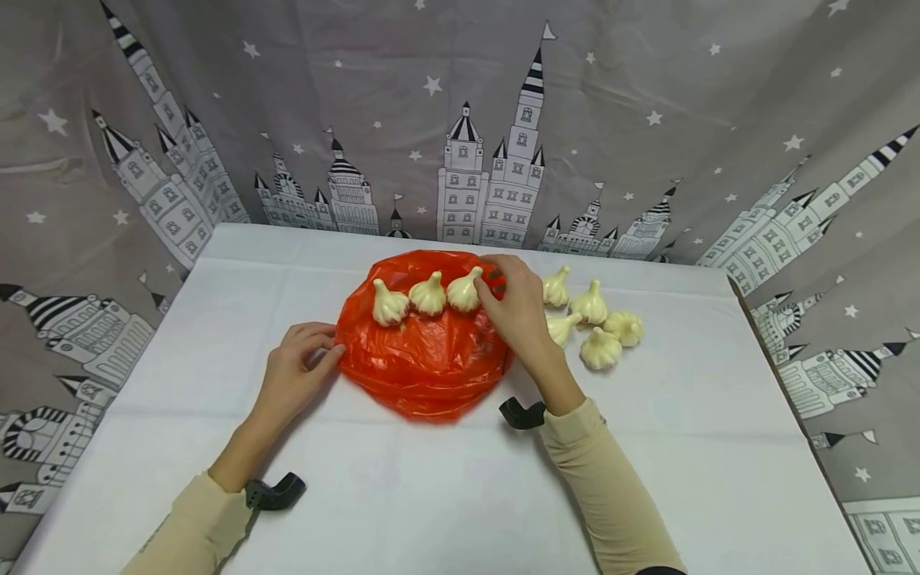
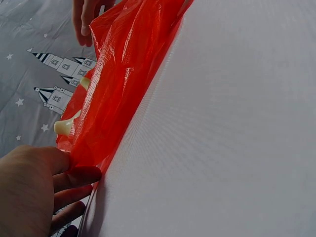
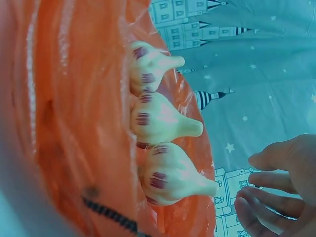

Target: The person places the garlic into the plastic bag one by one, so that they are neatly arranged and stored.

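- Stretching in from the near edge, two beige fabric sleeves (image 1: 188, 523) lie over a table covered in white cloth (image 1: 431, 495), a curved black plastic device (image 1: 276, 493) at each wrist.
- The left hand (image 1: 298, 366) pinches the left edge of a crumpled, translucent red plastic bag (image 1: 431, 371) between thumb and forefinger, its other fingers loosely spread. A sharp tug there would probably slide the thin film and tip whatever rests on it.
- The bag lies towards the far half of the table, its near part wrinkled and folded up. So slack a fold could sag and let something round escape.
- To the bag's right, five plain cream garlic bulbs (image 1: 589, 303) lie bunched on the cloth; lifting one could jostle the rest, so closely are they set.
- Three glossy cream garlic bulbs with purple streaks (image 1: 429, 295) sit in a row against the red film, the near fold hiding part of their bases in the right wrist view. How deep in the bag they sit, I cannot tell. Being round and smooth, they look apt to roll if nudged.
- The right hand (image 1: 517, 307) is just beside the rightmost of these, thumb and fingers parted, holding nothing. A careless brush of the thumb might topple that bulb.
- Beyond hangs a grey fabric backdrop printed with white castles and stars (image 1: 323, 48).
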The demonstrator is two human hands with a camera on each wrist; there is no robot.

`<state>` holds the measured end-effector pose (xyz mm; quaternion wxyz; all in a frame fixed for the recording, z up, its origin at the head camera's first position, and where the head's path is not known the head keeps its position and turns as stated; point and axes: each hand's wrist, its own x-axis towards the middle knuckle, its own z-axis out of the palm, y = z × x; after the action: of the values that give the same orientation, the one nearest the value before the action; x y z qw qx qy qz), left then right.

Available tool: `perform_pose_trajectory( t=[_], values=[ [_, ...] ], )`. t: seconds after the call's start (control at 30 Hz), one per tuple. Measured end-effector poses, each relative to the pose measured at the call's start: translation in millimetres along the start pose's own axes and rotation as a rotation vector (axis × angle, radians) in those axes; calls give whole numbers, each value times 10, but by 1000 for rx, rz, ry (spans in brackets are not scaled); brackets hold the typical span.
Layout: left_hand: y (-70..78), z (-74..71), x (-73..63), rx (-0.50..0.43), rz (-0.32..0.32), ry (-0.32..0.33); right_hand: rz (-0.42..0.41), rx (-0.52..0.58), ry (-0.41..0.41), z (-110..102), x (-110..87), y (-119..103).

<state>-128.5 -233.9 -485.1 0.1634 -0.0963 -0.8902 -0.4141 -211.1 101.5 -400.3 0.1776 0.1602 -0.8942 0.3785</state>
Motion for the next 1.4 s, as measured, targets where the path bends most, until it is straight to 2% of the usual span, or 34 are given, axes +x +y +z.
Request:
perform_pose_trajectory(
  t=[0.3, 0.6, 0.8, 0.93, 1.17, 1.4],
  values=[
    [-7, -1, -30, 1, -19, -2, -24, 16, 13, -26, -51, 10],
    [2, -9, -29, 6, -22, -8, -15, 44, 37, -128, -134, 83],
    [-27, -20, -45, 3, -36, -1, -40, 46, 38, -192, -161, 99],
    [-34, 3, -45, -5, -35, -5, -44, 43, 46, -310, -222, 128],
    [-11, 42, -2, -5, -26, -31, -33, 5, 120, -560, -411, 332],
    [-11, 2, -4, 9, -29, -10, -60, -51, 159, -718, -487, 501]
  ],
)
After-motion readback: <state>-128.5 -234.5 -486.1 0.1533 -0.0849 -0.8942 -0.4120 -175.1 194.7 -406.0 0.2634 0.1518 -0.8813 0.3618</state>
